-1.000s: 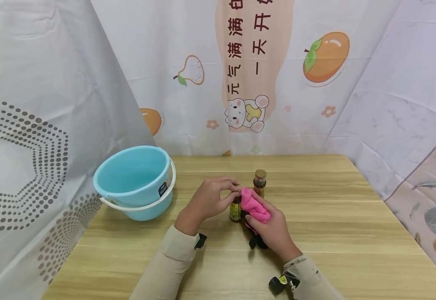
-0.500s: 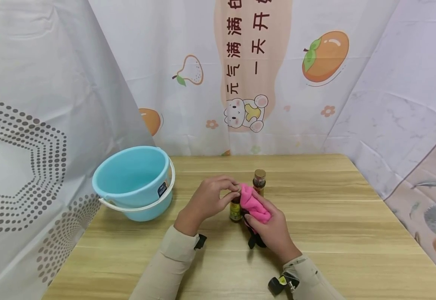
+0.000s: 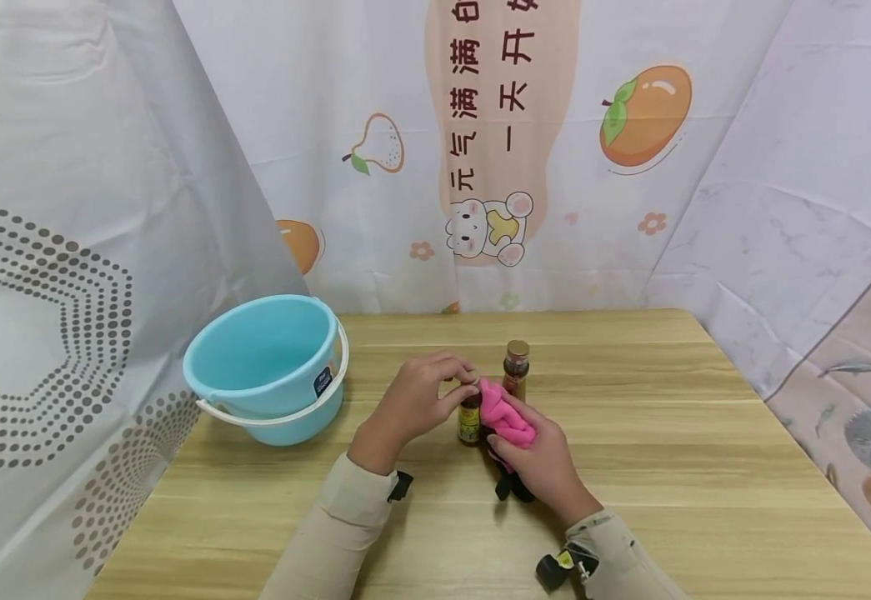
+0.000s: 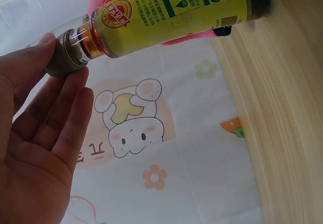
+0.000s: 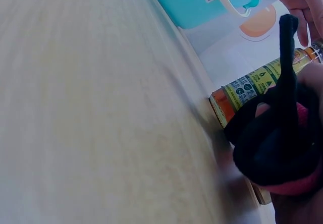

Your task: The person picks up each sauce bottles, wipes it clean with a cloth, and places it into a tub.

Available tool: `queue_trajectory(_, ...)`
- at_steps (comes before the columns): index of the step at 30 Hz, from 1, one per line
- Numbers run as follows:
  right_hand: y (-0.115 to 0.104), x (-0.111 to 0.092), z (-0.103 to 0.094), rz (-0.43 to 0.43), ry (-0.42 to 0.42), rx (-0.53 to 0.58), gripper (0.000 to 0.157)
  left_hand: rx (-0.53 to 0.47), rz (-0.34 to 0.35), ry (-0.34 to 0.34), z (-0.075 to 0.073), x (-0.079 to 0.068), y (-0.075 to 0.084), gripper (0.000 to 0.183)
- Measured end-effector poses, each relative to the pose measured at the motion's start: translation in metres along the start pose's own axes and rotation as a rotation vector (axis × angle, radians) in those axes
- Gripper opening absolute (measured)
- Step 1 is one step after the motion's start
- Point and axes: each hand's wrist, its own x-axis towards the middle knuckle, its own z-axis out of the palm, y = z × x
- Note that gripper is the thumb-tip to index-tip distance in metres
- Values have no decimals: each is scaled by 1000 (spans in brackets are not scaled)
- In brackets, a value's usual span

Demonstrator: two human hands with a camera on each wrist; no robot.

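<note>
A small glass bottle with a yellow label stands upright on the table. Thumb and fingertips of my left hand pinch its bronze-coloured cap, seen closely in the left wrist view. My right hand grips a bunched pink cloth against the bottle's right side. Black fabric with a thin loop hangs from the cloth below that hand. Just behind the cloth is a second, dark bottle with a gold cap, its lower part hidden.
To the left stands a light blue bucket with a white handle hanging down its front. The wood-grain table ends at a printed curtain at the back.
The pink cloth has shifted up and then slightly down along the bottle with my right hand, and its folds have changed. My left hand keeps hold of the cap.
</note>
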Motion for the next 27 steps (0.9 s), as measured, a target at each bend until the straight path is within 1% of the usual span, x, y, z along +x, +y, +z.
queue_trajectory(5, 4, 2, 0, 16, 0, -31, 64, 2, 5, 6, 0, 0, 0, 10)
queue_trajectory(14, 5, 2, 1, 72, -10, -72, 63, 25, -1, 5, 0, 0, 1, 12)
queue_trajectory(19, 6, 3, 1, 67, -15, -96, 64, 23, 1, 5, -1, 0, 2, 10)
queue_trajectory(24, 6, 2, 0, 71, -23, -81, 64, 30, 10, -1, 0, -2, 1, 4)
queue_trajectory(27, 5, 2, 0, 73, -23, -79, 64, 26, 12, -4, 0, -2, 0, 4)
